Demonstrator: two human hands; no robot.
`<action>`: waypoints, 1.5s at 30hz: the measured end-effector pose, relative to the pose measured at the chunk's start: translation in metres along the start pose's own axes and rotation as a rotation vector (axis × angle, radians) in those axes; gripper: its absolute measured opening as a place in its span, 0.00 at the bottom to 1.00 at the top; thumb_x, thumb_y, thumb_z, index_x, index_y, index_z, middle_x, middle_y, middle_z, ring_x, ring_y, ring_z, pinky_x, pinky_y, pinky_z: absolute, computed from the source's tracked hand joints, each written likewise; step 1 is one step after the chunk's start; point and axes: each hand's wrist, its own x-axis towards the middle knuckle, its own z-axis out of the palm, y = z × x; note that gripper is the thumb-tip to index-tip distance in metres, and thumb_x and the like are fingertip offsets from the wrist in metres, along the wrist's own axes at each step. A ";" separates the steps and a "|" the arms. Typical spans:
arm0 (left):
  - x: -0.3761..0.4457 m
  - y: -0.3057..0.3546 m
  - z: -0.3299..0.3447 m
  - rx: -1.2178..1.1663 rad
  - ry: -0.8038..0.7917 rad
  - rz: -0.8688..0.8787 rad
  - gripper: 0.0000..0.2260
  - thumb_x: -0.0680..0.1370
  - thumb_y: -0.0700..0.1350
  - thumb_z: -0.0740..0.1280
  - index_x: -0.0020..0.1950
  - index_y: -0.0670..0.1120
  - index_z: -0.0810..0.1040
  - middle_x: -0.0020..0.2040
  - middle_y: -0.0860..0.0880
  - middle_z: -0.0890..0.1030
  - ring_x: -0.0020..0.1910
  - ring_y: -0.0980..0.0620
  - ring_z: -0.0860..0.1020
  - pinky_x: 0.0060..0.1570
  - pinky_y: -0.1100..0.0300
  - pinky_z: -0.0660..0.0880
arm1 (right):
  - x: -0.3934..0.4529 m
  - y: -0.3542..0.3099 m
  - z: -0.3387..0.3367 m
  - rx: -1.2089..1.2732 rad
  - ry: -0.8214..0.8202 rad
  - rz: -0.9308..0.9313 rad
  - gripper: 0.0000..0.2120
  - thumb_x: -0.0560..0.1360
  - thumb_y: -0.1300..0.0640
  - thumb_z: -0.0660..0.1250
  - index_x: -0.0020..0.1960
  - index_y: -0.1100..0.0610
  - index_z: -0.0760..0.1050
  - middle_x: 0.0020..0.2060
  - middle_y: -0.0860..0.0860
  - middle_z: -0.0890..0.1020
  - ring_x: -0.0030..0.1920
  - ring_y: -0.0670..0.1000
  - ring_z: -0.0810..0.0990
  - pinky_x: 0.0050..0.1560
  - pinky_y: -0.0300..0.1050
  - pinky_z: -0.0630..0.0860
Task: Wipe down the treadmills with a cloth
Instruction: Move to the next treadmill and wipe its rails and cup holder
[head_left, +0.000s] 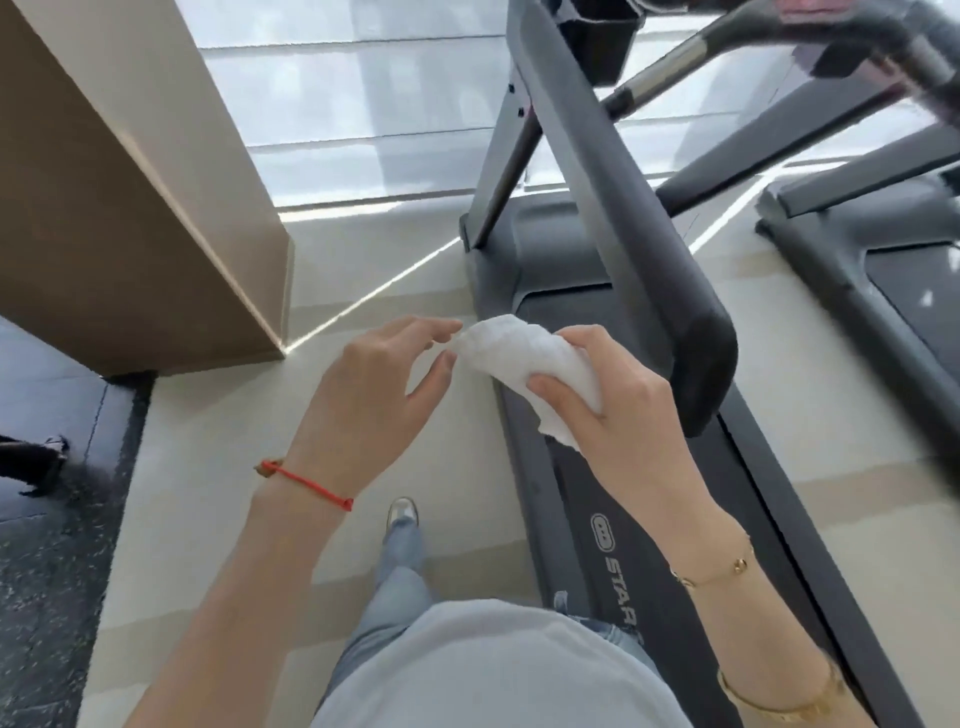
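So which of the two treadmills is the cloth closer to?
The near treadmill, whose belt carries white lettering. The cloth, gripped by the right hand, is held over its edge. The other treadmill stands further right, across a strip of floor.

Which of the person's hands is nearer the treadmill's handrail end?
Right. The right hand, gripping the cloth, is just beside the handrail end; the left hand is farther off, beyond the cloth.

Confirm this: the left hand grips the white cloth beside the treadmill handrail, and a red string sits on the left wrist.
Wrong hand. The head view shows the right hand gripping the white cloth beside the treadmill handrail; the left hand only touches its end. The red string is on the left wrist.
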 end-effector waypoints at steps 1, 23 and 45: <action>0.017 -0.006 -0.001 -0.019 -0.034 0.034 0.13 0.80 0.48 0.63 0.63 0.49 0.80 0.57 0.54 0.82 0.54 0.57 0.79 0.56 0.62 0.75 | 0.010 0.000 0.004 -0.003 0.042 0.019 0.18 0.75 0.38 0.61 0.57 0.51 0.72 0.44 0.41 0.77 0.46 0.41 0.76 0.44 0.27 0.70; 0.280 0.011 0.063 -0.189 -0.374 0.753 0.12 0.80 0.44 0.64 0.63 0.46 0.79 0.58 0.52 0.81 0.60 0.53 0.76 0.64 0.53 0.71 | 0.133 0.040 -0.010 -0.647 0.562 0.584 0.21 0.81 0.42 0.56 0.62 0.57 0.74 0.49 0.54 0.79 0.50 0.57 0.76 0.54 0.48 0.70; 0.348 0.016 0.136 -0.064 -0.563 0.989 0.11 0.81 0.41 0.63 0.60 0.43 0.80 0.56 0.47 0.83 0.59 0.47 0.78 0.74 0.50 0.60 | 0.139 0.062 0.013 -0.912 0.774 0.875 0.21 0.81 0.40 0.55 0.41 0.51 0.77 0.34 0.47 0.79 0.36 0.51 0.76 0.37 0.43 0.68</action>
